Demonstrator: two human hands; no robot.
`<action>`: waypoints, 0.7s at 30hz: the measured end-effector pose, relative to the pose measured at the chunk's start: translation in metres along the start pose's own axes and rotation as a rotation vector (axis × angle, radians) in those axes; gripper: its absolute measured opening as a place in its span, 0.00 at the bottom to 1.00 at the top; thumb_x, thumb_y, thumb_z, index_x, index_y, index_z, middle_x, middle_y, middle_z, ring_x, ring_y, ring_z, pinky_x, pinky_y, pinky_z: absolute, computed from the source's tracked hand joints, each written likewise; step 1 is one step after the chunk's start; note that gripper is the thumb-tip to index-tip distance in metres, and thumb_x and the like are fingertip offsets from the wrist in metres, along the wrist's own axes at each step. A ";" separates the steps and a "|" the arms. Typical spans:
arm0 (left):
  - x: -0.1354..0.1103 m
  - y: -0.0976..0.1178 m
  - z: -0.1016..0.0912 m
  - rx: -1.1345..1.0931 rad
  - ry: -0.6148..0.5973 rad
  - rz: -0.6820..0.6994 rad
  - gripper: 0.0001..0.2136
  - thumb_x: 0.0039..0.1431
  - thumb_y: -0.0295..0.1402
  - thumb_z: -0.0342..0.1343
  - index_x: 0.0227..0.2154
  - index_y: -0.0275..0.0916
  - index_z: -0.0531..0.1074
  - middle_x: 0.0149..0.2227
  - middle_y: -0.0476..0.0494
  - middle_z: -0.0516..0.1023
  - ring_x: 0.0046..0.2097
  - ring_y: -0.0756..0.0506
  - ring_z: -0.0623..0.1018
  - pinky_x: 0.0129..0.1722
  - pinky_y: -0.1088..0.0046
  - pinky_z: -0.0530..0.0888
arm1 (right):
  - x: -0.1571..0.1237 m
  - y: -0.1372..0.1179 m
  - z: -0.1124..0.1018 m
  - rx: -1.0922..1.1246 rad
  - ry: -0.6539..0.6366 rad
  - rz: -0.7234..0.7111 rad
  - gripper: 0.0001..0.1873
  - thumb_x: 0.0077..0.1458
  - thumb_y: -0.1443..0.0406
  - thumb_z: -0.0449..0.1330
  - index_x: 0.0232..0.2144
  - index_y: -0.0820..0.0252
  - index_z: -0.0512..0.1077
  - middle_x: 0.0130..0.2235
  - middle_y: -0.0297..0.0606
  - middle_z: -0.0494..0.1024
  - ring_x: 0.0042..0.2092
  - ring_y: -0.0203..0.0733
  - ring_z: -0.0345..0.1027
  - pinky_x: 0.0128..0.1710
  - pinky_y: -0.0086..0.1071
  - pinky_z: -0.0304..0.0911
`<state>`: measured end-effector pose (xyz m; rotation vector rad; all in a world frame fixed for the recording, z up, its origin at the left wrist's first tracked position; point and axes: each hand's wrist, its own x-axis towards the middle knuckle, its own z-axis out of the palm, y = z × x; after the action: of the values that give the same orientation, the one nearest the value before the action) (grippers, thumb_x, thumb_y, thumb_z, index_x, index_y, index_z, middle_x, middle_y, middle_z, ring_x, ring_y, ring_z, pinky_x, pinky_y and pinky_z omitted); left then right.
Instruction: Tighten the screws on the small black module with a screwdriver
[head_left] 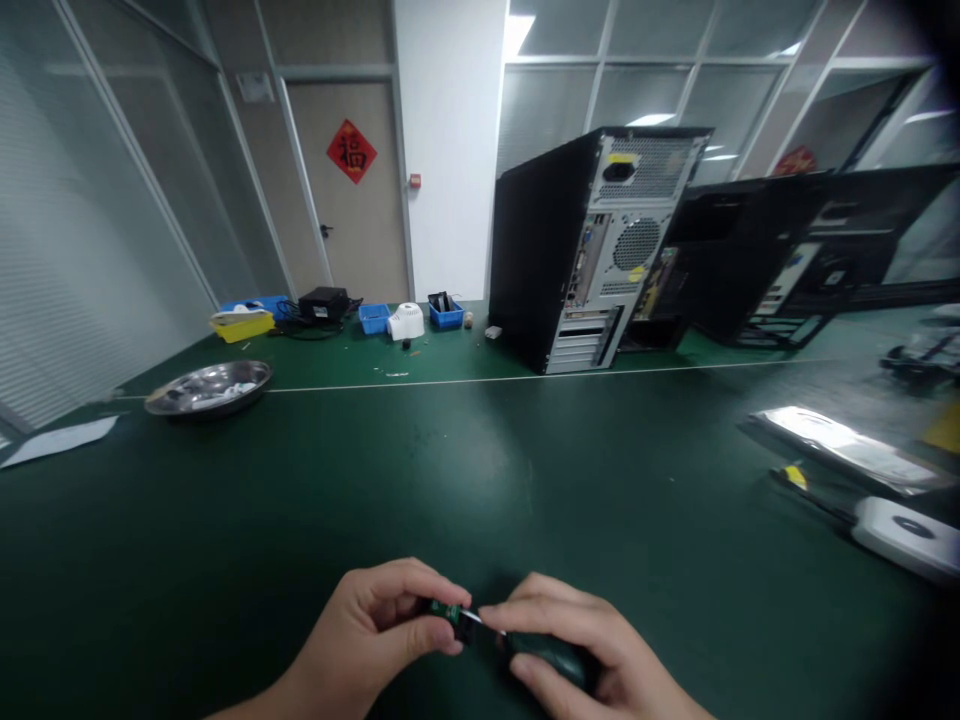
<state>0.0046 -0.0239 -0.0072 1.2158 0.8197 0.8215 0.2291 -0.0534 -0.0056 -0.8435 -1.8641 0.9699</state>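
Low in the head view, my left hand (382, 625) pinches a small green circuit board (448, 610) between thumb and fingers. My right hand (577, 645) is closed around a dark-handled tool (551, 652), likely a small screwdriver; its thin metal tip (474, 617) touches the board. Both hands meet just above the green table mat (465, 480), near its front edge. The fingers hide most of the board.
A black computer tower (585, 250) stands at the back with more open cases (787, 260) to its right. A metal bowl (210, 387) sits at left, blue bins (446, 313) and a white device (406, 322) behind. A metal panel (840, 445) and white box (907, 535) lie at right.
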 end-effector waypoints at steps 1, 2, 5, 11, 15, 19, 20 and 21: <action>0.000 0.000 0.000 0.009 -0.004 -0.001 0.08 0.49 0.33 0.66 0.34 0.40 0.80 0.32 0.46 0.78 0.32 0.49 0.78 0.36 0.73 0.75 | 0.000 0.000 0.000 -0.009 0.004 0.006 0.14 0.60 0.63 0.56 0.48 0.53 0.74 0.39 0.42 0.77 0.39 0.40 0.73 0.41 0.33 0.70; 0.000 0.001 0.000 0.028 -0.002 -0.001 0.08 0.50 0.33 0.65 0.34 0.40 0.80 0.32 0.46 0.78 0.32 0.49 0.77 0.36 0.73 0.75 | 0.000 -0.001 0.000 -0.024 0.009 0.013 0.14 0.60 0.62 0.56 0.48 0.53 0.74 0.39 0.43 0.78 0.39 0.40 0.73 0.40 0.33 0.70; -0.001 0.003 0.000 0.141 0.026 0.028 0.08 0.54 0.35 0.61 0.36 0.40 0.78 0.34 0.46 0.77 0.32 0.49 0.76 0.36 0.73 0.74 | 0.000 -0.004 0.000 -0.084 0.029 0.043 0.14 0.60 0.60 0.56 0.47 0.53 0.75 0.39 0.43 0.78 0.38 0.40 0.73 0.38 0.31 0.71; -0.002 0.006 -0.004 0.538 -0.020 0.132 0.08 0.62 0.33 0.52 0.37 0.42 0.76 0.36 0.44 0.76 0.40 0.45 0.74 0.42 0.70 0.70 | 0.001 -0.005 0.000 -0.137 0.103 0.067 0.15 0.60 0.59 0.56 0.47 0.53 0.75 0.39 0.42 0.78 0.39 0.41 0.73 0.39 0.30 0.72; -0.001 0.008 -0.001 0.744 -0.154 0.222 0.08 0.61 0.30 0.50 0.36 0.41 0.75 0.35 0.43 0.75 0.42 0.44 0.71 0.42 0.69 0.69 | 0.000 -0.005 0.000 -0.136 0.107 0.074 0.14 0.60 0.59 0.56 0.47 0.52 0.75 0.39 0.41 0.79 0.39 0.41 0.73 0.38 0.29 0.72; -0.002 0.007 0.002 0.842 -0.216 0.303 0.09 0.62 0.28 0.48 0.36 0.41 0.74 0.38 0.42 0.75 0.42 0.44 0.70 0.43 0.69 0.68 | 0.000 -0.006 0.000 -0.142 0.100 0.070 0.14 0.60 0.59 0.56 0.47 0.52 0.75 0.39 0.41 0.78 0.39 0.41 0.74 0.39 0.29 0.72; -0.003 0.007 0.002 0.847 -0.208 0.318 0.10 0.62 0.27 0.48 0.36 0.41 0.74 0.39 0.42 0.74 0.42 0.44 0.70 0.43 0.69 0.68 | 0.000 -0.006 0.000 -0.147 0.098 0.069 0.15 0.60 0.59 0.56 0.47 0.52 0.75 0.39 0.41 0.78 0.39 0.42 0.74 0.39 0.30 0.72; -0.003 0.007 0.003 0.848 -0.200 0.332 0.10 0.62 0.28 0.47 0.36 0.42 0.75 0.40 0.41 0.74 0.43 0.43 0.70 0.44 0.69 0.68 | 0.000 -0.006 0.000 -0.151 0.096 0.068 0.15 0.60 0.59 0.55 0.47 0.52 0.75 0.39 0.41 0.78 0.40 0.42 0.74 0.39 0.30 0.72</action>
<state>0.0051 -0.0268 0.0000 2.1923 0.8352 0.5997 0.2278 -0.0560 -0.0007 -1.0317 -1.8527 0.8224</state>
